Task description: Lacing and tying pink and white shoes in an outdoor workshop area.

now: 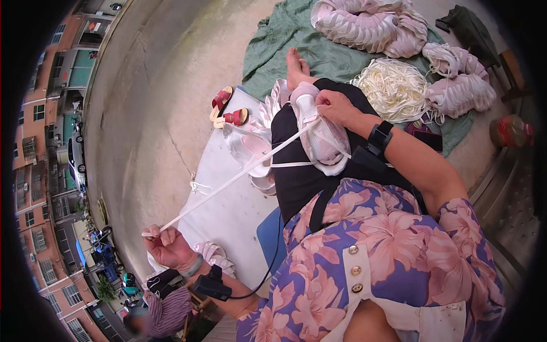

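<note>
Across my lap lies a pale pink and white shoe upper (325, 145). My right hand (337, 108) is closed at its edge, fingertips pinched near the eyelets. A flat white shoelace (228, 181) runs taut from the upper down to the lower left. Its far end is gripped between the fingers of my left hand (168, 246), held out well away from my lap. Another stretch of lace (292, 165) hangs loose across my dark trousers. What exactly the right fingertips pinch is partly hidden by the hand.
A heap of white laces (393, 88) rests on a green cloth (273, 54), beside bundles of stacked uppers (370, 25). More uppers (250, 145) lie on a pale board (228, 214) at my left, near red sandals (231, 111). A jar (509, 131) stands at the right.
</note>
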The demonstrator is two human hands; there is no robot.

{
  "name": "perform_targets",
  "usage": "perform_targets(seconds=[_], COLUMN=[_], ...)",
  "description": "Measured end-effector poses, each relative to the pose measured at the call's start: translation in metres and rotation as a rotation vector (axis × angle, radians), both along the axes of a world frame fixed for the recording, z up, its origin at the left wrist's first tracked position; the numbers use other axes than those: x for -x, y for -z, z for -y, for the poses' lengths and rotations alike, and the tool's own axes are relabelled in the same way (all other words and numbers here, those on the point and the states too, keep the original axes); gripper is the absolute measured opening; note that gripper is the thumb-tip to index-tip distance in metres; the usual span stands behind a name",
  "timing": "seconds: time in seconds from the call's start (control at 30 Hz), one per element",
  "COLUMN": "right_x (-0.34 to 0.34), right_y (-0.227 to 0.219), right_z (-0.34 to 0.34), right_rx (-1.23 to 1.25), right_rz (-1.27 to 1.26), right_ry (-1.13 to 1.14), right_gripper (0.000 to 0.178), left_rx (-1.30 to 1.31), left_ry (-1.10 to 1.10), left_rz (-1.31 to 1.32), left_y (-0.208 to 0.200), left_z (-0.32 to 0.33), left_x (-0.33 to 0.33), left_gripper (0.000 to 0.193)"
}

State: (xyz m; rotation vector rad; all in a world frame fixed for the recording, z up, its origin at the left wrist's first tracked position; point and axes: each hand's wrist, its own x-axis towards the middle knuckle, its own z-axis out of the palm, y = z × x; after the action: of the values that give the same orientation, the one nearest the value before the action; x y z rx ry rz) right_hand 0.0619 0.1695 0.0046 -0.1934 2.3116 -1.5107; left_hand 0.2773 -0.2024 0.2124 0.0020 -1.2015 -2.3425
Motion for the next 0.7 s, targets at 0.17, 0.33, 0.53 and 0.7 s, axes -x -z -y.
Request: perform_targets(seconds=[0.17, 0.33, 0.53, 0.7], right_x=[-0.021, -0.036, -0.042, -0.047], right_y=[0.001, -0.003, -0.002, 0.000], right_z=[-0.004, -0.001, 0.001, -0.003], right_rx=[-0.008, -0.012, 0.056, 0.077], right_rz=[-0.223, -0.492, -0.385, -0.438], right_ry=[0.184, 0.239, 0.207, 0.068], right_gripper=[0.019, 0.018, 0.012, 0.010], left_rx=[-0.026, -0.023, -0.001, -0.078], left_ry=[0.056, 0.004, 0.013, -0.118], left_rz=[0.089, 0.354, 0.572, 0.543], left_y=[0.029, 0.064, 0.099, 0.092], left_z=[0.014, 0.030, 0.073, 0.102], left_x=[-0.021, -0.060, -0.137, -0.193], left_gripper=[0.019, 0.024, 0.021, 0.022])
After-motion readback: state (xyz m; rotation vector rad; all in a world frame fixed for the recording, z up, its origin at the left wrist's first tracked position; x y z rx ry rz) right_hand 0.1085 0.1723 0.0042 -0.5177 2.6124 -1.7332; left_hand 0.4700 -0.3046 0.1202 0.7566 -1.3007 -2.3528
